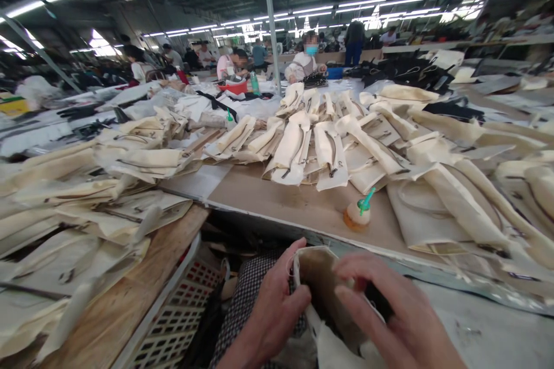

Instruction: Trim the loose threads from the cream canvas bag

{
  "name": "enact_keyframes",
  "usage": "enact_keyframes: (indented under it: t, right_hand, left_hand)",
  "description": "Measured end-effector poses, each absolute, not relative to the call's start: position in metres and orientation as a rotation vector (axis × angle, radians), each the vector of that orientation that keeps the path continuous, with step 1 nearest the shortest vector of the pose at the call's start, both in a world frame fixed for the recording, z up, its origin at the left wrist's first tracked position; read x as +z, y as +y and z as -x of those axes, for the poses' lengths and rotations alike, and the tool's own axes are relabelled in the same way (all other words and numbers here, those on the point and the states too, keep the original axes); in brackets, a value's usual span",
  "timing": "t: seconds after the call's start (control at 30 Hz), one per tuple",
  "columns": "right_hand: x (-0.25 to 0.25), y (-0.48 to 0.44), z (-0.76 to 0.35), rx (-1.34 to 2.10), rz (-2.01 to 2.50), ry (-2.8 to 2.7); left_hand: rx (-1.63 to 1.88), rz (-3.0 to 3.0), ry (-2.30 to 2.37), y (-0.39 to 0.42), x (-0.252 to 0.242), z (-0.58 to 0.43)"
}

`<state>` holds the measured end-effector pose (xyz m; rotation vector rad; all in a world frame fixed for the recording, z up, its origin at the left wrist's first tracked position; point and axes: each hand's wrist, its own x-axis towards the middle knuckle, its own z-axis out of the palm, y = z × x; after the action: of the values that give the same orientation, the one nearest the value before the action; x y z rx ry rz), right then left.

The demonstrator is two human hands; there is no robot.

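A cream canvas bag [318, 277] sits low in front of me, its mouth held apart. My left hand [272, 305] grips the bag's left rim with the thumb over the edge. On the right side, my right hand [389, 311] lies over the opening, its fingers bent onto the fabric and partly inside. Something dark shows under my right hand; I cannot make out what it is.
A small glue bottle with a green nozzle [359, 213] stands on the brown table [277, 193]. Several folded cream bags [298, 144] are piled across it and on the left bench [130, 294]. A white crate [173, 317] sits below. Other people [303, 60] work at the far end.
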<state>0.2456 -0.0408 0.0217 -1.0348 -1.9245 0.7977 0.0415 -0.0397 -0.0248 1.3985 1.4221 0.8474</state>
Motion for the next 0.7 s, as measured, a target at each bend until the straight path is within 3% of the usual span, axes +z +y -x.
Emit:
enact_keyframes:
  t: [0.2,0.7]
  right_hand:
    - [-0.023,0.022,-0.231,0.917,1.039,-2.175]
    - [-0.027,0.069,-0.221,1.16,1.029,-2.181]
  left_hand:
    - [0.807,-1.421,1.468,-0.034,-0.023,-0.039]
    - [0.597,-1.575,1.218,0.013,0.001,-0.006]
